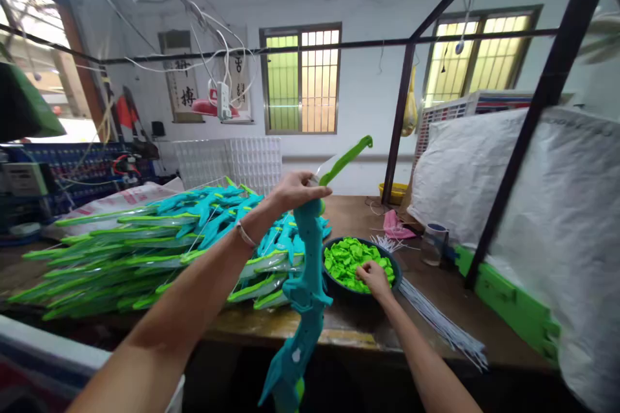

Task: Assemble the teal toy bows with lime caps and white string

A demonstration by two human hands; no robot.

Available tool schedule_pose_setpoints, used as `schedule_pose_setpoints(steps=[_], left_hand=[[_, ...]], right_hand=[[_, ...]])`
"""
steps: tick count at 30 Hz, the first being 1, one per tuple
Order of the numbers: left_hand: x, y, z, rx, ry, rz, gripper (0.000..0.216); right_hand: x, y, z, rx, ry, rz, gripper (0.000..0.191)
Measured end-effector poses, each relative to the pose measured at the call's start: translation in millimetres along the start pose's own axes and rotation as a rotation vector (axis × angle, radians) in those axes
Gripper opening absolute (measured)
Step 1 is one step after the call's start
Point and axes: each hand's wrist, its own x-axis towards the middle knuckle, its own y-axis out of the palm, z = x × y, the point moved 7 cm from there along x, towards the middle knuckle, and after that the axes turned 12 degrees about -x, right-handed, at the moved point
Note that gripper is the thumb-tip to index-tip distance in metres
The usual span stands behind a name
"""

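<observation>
My left hand [301, 188] is closed around the upper end of a teal toy bow [310, 258] with a bright green limb sticking up past the fingers. The bow hangs down in front of the table edge, its lower end cut off by the frame. Off to the right, my right hand [375, 279] reaches into a dark round bowl [334, 285]. Its fingers are pinched together among small bright green plastic pieces [349, 258]; whatever is between the fingertips is hidden.
A large pile of teal and green toy bows [159, 251] covers the table's left side. Right of the bowl lie a bundle of thin pale strips [443, 322], a clear cup [434, 244] and a pink cloth [397, 226]. A dark metal post [513, 174] and white sacks [469, 174] stand at right.
</observation>
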Motion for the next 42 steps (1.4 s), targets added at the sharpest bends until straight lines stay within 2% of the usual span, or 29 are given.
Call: schedule_pose_setpoints(steps=[5,8,10,12,14,16,19,21,24,26,28,30,33,36,38,42], left_hand=[[-50.0,25.3,71.7,-0.039,-0.020,-0.078,0.044],[-69.5,25.5,97.8,-0.041,-0.026,-0.141,0.041],[-76.8,20.9,110.0,-0.050,-0.014,-0.187,0.038],[-81.9,16.3,120.7,-0.067,0.003,-0.242,0.037],[-87.6,14.9,132.8,-0.085,0.006,-0.296,0.045],[-97.1,16.0,148.3,-0.128,-0.008,-0.361,0.062],[-121.5,22.1,178.8,-0.354,-0.061,-0.460,0.083],[-139.1,37.9,198.1,-0.592,-0.122,-0.388,0.077],[-164.1,75.2,212.5,-0.866,-0.232,-0.120,0.067],[-179.9,98.8,217.8,-0.979,-0.311,0.014,0.075],[-193.5,121.0,221.5,-1.031,-0.369,0.150,0.082],[-205.0,138.2,225.1,-1.017,-0.385,0.282,0.079],[-219.3,152.0,232.7,-0.993,-0.406,0.433,0.076],[-234.5,160.2,237.4,-1.023,-0.524,0.611,0.091],[-241.2,159.9,237.3,-1.059,-0.573,0.652,0.094],[-247.1,149.4,242.0,-1.105,-0.623,0.514,0.086]], right_hand=[[-24.5,-10.5,11.0,0.292,0.043,-0.065,0.026],[-66.8,-3.7,31.9,0.444,0.016,-0.046,0.042],[-102.0,9.9,51.4,0.533,-0.004,0.005,0.054],[-135.0,25.7,70.8,0.603,-0.005,0.047,0.056],[-159.8,39.4,85.4,0.653,0.020,0.068,0.054],[-174.5,48.5,92.2,0.685,0.070,0.073,0.053],[-181.8,53.1,88.7,0.709,0.162,0.068,0.054],[-181.8,50.7,81.3,0.714,0.210,0.045,0.055],[-180.3,44.0,70.5,0.707,0.249,-0.006,0.055],[-179.3,41.3,64.9,0.703,0.262,-0.034,0.055],[-178.6,40.9,59.8,0.702,0.269,-0.053,0.054],[-178.1,41.7,54.8,0.704,0.270,-0.074,0.052],[-178.3,41.8,47.5,0.706,0.269,-0.111,0.050],[-179.7,36.3,41.8,0.698,0.267,-0.145,0.048],[-181.8,27.4,40.0,0.682,0.255,-0.179,0.047],[-194.1,5.5,45.1,0.608,0.206,-0.261,0.043]])
